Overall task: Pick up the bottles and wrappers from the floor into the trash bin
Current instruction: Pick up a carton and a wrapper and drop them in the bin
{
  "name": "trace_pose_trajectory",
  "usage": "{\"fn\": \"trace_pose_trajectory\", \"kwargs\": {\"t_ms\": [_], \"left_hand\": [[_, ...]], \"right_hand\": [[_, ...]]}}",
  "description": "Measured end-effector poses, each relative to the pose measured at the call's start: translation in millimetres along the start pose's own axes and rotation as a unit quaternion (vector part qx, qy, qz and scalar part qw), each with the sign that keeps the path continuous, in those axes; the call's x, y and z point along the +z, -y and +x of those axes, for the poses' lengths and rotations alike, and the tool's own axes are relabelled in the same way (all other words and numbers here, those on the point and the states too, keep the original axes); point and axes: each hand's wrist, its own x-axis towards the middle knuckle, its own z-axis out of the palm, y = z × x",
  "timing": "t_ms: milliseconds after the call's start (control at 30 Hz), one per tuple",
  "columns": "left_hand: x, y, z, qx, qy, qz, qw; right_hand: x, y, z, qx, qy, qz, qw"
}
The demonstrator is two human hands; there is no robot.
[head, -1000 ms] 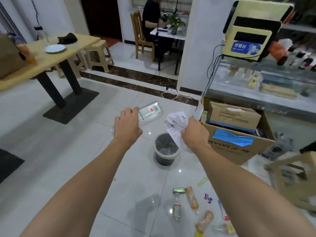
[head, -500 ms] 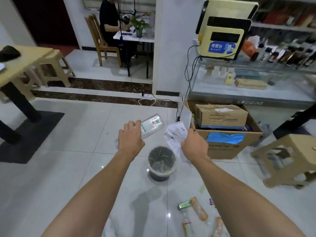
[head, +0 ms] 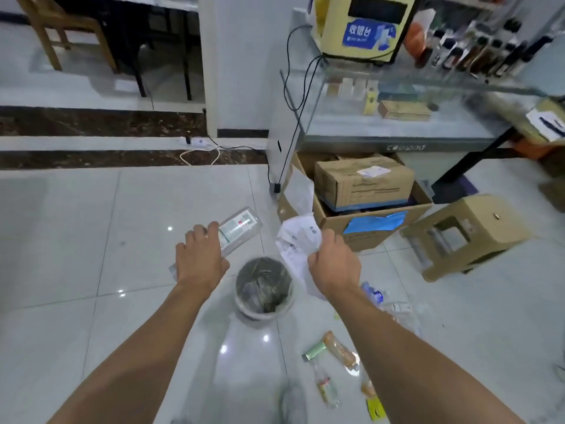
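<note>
While both hands hold litter, wrappers (head: 339, 351) lie beside the bin (head: 264, 313).

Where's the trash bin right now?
In the head view the trash bin stands on the floor, centre frame, below and between the left hand and right hand.

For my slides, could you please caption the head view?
Left hand holds a bottle, right hand a wrapper, above the bin.

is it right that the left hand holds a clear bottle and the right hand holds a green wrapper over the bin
Not quite. In the head view the right hand holds a crumpled white wrapper, not a green one. The left hand does hold the clear bottle, above the trash bin.
</note>
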Motion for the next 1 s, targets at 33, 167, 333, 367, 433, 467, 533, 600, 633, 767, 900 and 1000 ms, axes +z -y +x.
{"fn": "trace_pose_trajectory", "kwargs": {"t_ms": [33,167,333,367,433,467,533,600,633,767,900,1000], "left_hand": [[14.7,-2.2,4.9,-0.003,0.01,-0.01,1.0],[87.1,-9.5,16.5,-0.006,0.029,-0.009,1.0],[176.3,-25.8,31.8,-0.044,0.06,-0.035,0.997],[193.5,-29.6,35.6,-0.047,0.063,-0.038,0.996],[229.7,-34.9,42.5,-0.062,0.065,-0.052,0.995],[249.4,-37.2,47.1,-0.07,0.069,-0.066,0.993],[290.1,-42.3,59.9,-0.081,0.081,-0.095,0.989],[333.9,-48.4,76.1,-0.078,0.097,-0.122,0.985],[356.8,-51.8,85.4,-0.08,0.106,-0.135,0.982],[447.6,-61.3,112.5,-0.116,0.156,-0.173,0.965],[517.7,-57.4,116.3,-0.153,0.184,-0.195,0.951],[551.9,-58.4,118.4,-0.135,0.19,-0.196,0.952]], "right_hand": [[11.5,-2.8,7.4,0.005,0.004,-0.006,1.0],[79.0,-29.5,39.6,-0.001,0.02,-0.019,1.0],[171.8,-65.4,74.7,-0.02,0.041,-0.009,0.999],[189.0,-71.9,81.2,-0.025,0.047,-0.009,0.999],[224.7,-80.9,94.4,-0.034,0.06,-0.008,0.998],[243.8,-83.6,101.6,-0.031,0.068,-0.007,0.997],[282.5,-84.9,116.4,-0.018,0.084,0.003,0.996],[321.8,-83.2,130.0,0.004,0.089,0.038,0.995],[341.1,-81.4,137.2,0.015,0.088,0.06,0.994],[416.0,-75.6,157.4,0.02,0.101,0.097,0.99],[484.3,-76.7,162.3,-0.025,0.123,0.065,0.99],[524.0,-79.4,164.3,-0.053,0.148,0.031,0.987]]}}
